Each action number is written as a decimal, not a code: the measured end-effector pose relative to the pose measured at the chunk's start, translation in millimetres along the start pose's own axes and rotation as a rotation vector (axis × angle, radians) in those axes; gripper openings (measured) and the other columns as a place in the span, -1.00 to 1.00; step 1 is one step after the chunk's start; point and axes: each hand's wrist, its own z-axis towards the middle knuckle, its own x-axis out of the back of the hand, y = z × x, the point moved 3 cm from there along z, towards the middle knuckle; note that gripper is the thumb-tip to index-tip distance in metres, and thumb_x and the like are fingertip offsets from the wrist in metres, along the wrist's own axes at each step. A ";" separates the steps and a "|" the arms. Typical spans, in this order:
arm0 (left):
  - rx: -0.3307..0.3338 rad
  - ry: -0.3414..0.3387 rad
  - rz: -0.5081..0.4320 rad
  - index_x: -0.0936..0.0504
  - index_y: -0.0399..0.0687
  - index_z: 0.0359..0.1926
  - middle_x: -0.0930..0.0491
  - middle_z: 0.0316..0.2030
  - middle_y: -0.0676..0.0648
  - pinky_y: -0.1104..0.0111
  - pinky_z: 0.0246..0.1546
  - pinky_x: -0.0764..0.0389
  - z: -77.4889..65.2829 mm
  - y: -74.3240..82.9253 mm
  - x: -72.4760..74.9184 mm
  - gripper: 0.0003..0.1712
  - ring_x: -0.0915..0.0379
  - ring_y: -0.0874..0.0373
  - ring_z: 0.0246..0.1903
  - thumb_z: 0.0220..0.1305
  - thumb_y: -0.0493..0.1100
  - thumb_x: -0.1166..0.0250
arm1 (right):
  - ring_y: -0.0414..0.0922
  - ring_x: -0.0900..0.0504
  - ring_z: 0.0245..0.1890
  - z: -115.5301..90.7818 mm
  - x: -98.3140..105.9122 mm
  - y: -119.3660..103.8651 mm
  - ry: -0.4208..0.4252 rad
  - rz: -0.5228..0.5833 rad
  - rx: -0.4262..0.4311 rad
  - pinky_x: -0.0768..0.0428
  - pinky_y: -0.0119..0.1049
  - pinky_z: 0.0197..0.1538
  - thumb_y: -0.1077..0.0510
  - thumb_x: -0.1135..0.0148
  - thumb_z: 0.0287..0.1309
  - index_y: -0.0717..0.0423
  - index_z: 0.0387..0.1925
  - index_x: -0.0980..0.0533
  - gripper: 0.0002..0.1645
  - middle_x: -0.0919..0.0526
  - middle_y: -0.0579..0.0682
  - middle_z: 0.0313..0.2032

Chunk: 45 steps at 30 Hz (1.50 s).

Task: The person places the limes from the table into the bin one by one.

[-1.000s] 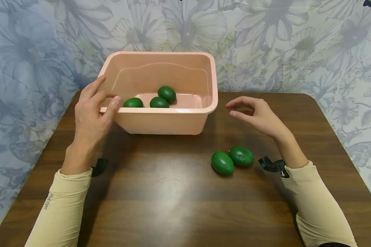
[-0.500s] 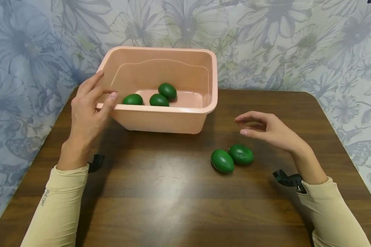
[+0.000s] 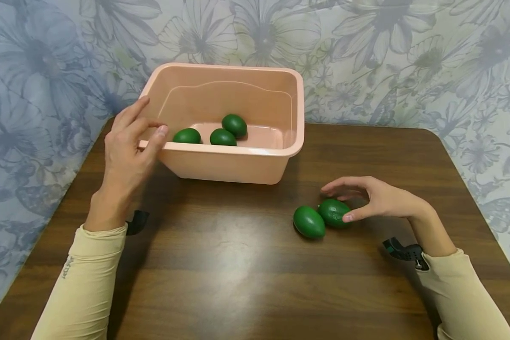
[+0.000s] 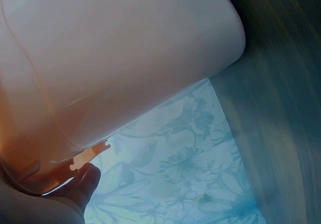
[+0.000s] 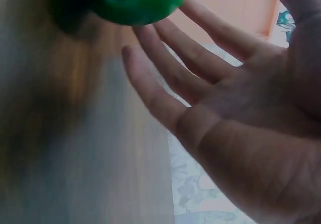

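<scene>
Right of centre, the rightmost green fruit [image 3: 333, 212] should be firm, light and slick, best cupped round its middle by the right hand [image 3: 381, 198], fingers parted; the left hand's [image 3: 127, 151] grip is unclear.

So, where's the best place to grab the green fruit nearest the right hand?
Probably round its plump middle, coming from the right and above, thumb on the near side, fingers on the far side. The fruit is egg-shaped and lies on its side; the other fruit crowds its left, so the right, where the right hand is, seems freer.
</scene>
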 end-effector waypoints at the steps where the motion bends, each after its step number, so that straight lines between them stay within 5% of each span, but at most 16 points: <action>1: -0.003 0.004 -0.001 -0.80 -0.29 -0.12 -0.48 0.47 -0.03 -0.15 0.43 -0.36 0.2 -0.1 0.6 -0.47 -0.32 -0.06 0.49 0.38 0.15 -0.31 | 0.01 -0.52 0.40 0.2 -1.2 0.8 -0.017 -0.009 -0.006 -0.51 -0.23 0.40 0.21 -0.55 0.19 0.08 0.46 -0.42 -0.16 -0.52 0.10 0.42; 8: 0.011 0.012 -0.005 -0.79 -0.29 -0.12 -0.47 0.48 -0.01 -0.15 0.44 -0.34 -1.0 -2.2 3.9 -0.44 -0.31 -0.03 0.50 0.37 0.18 -0.31 | -0.08 -0.60 0.26 8.9 -7.2 1.3 -0.072 -0.056 -0.055 -0.56 -0.28 0.34 0.09 -0.57 0.19 -0.02 0.41 -0.48 -0.22 -0.58 -0.09 0.32; 17: 0.011 0.009 -0.010 -0.80 -0.28 -0.11 -0.47 0.48 0.00 -0.13 0.45 -0.34 0.0 -1.4 3.0 -0.48 -0.30 -0.01 0.50 0.38 0.14 -0.31 | -0.09 -0.62 0.23 9.7 -4.5 4.2 -0.033 -0.072 -0.032 -0.55 -0.32 0.34 0.14 -0.54 0.22 -0.02 0.37 -0.51 -0.30 -0.59 -0.07 0.29; 30: 0.002 0.008 -0.010 -0.80 -0.27 -0.11 -0.47 0.47 -0.02 -0.12 0.45 -0.35 1.0 0.0 -0.1 -0.48 -0.31 -0.02 0.50 0.38 0.14 -0.31 | -0.16 -0.60 0.23 4.4 20.7 0.7 0.324 -0.049 -0.132 -0.59 -0.46 0.18 0.25 -0.53 0.19 0.02 0.35 -0.50 -0.30 -0.62 -0.05 0.23; 45: 0.011 -0.006 -0.001 -0.79 -0.27 -0.10 -0.46 0.48 -0.03 -0.14 0.45 -0.34 -0.1 0.2 -1.2 -0.49 -0.30 -0.03 0.51 0.37 0.14 -0.31 | -0.13 -0.68 0.10 39.3 53.3 -35.0 0.647 0.113 -0.035 -0.65 -0.37 -0.11 0.30 -0.43 0.26 0.11 0.30 -0.53 -0.42 -0.69 -0.09 0.13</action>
